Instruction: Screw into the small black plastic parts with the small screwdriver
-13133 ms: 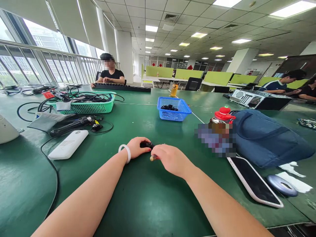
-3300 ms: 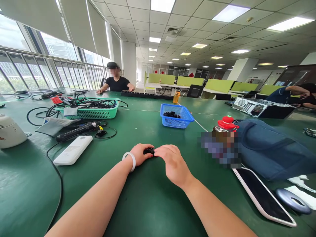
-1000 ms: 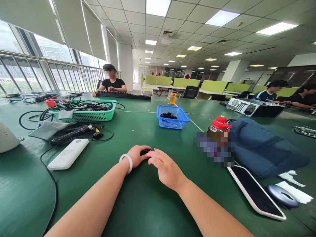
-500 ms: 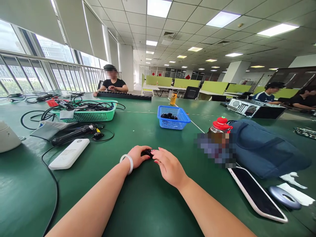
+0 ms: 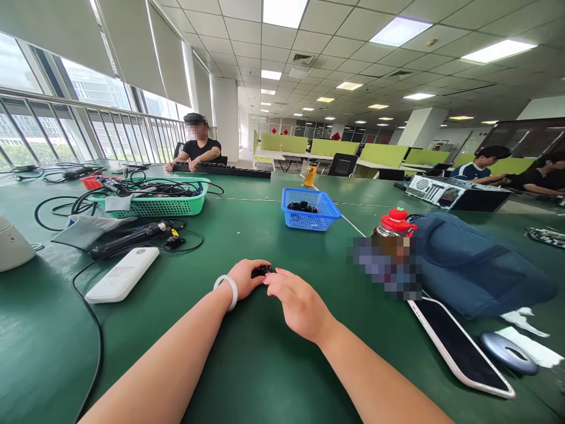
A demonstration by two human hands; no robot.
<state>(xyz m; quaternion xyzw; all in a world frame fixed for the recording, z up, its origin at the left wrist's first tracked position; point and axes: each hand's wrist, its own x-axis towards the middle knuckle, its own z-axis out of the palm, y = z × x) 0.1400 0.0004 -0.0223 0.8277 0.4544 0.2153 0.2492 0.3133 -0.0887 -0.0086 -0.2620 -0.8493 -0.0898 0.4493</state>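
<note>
A small black object point(image 5: 262, 271) lies on the green table point(image 5: 247, 365) right in front of me. My left hand point(image 5: 247, 277), with a white bangle at the wrist, is curled round its left side and grips it. My right hand point(image 5: 293, 300) rests just right of it, fingers bent and together, fingertips touching the object. What the right fingers hold, if anything, is hidden beneath the hand.
A blue basket point(image 5: 311, 209) with dark parts stands beyond my hands. Left are a white device point(image 5: 122, 274), cables and a green basket point(image 5: 154, 197). Right lie a red-capped bottle point(image 5: 395, 227), a blue bag point(image 5: 477, 265) and a phone point(image 5: 459, 347). Other people sit at the far edges.
Over the last second my right hand shifted slightly left and back onto the black object. The left hand stayed in place. The tool seen in my right hand 13 seconds ago no longer shows.
</note>
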